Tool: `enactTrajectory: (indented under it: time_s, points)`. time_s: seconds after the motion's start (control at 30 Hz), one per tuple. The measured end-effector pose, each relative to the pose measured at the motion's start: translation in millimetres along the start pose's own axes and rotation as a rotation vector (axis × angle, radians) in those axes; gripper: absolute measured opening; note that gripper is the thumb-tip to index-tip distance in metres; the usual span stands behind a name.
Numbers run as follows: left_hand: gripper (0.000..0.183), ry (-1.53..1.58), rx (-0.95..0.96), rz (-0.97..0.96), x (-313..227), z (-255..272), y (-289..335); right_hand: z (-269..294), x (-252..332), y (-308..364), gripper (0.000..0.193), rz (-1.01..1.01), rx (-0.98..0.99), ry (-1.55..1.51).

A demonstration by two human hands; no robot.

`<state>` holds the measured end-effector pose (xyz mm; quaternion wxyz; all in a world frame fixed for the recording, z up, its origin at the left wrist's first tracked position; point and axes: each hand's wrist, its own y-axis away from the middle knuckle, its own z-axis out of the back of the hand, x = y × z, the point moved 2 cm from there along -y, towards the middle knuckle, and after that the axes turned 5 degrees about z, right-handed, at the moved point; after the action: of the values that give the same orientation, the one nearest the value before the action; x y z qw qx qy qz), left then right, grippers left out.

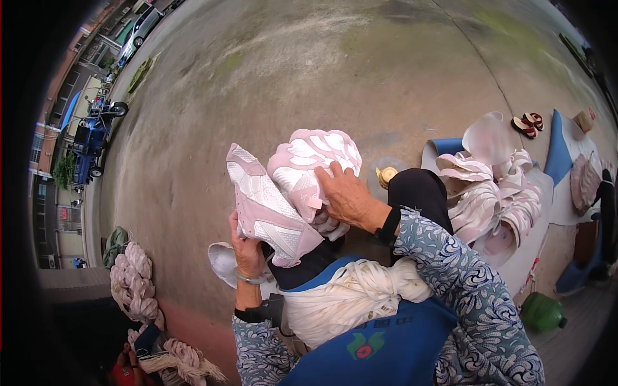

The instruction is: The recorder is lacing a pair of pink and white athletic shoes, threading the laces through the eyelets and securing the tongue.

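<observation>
My left hand (248,254) grips the lower edge of a pink and white mesh shoe upper (273,222), held tilted over my lap. Just right of it, a stack of similar shoe uppers (315,157) rests by my knees. My right hand (351,196) is closed on the stack's near side, fingertips beside a small pink tab. Across my blue apron (393,341) lies a thick bundle of cream-white shoelaces (351,299). A pale, rounded piece (222,262) shows beyond my left wrist, partly hidden.
More uppers (492,199) are heaped at the right on a pale sheet. Around them are sandals (528,125), a green bottle (541,312) and a gold round object (386,176). Bundled uppers (133,280) and laces (183,357) lie left, near another person's arm. Vehicles stand far left.
</observation>
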<state>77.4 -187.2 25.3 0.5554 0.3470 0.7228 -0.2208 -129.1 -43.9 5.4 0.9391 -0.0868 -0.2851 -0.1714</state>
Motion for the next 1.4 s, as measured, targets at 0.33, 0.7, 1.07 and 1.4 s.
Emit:
enactTrajectory:
  time_s: [0.33, 0.7, 1.07, 1.4]
  points:
    - [0.075, 0.279, 0.368, -0.208, -2, -22, 71, 66, 6, 81, 0.047, 0.016, -0.085, -0.102]
    - [0.037, -0.657, -0.083, -0.043, -11, -80, 54, 59, -14, 98, 0.031, -0.065, -0.260, -0.124]
    - [0.036, -0.883, -0.072, -0.015, -9, -82, -11, 55, -13, 57, 0.029, -0.130, -0.180, -0.057]
    - [0.038, -0.840, -0.051, -0.053, -2, -91, 5, 51, -13, 76, 0.054, -0.109, -0.098, -0.117]
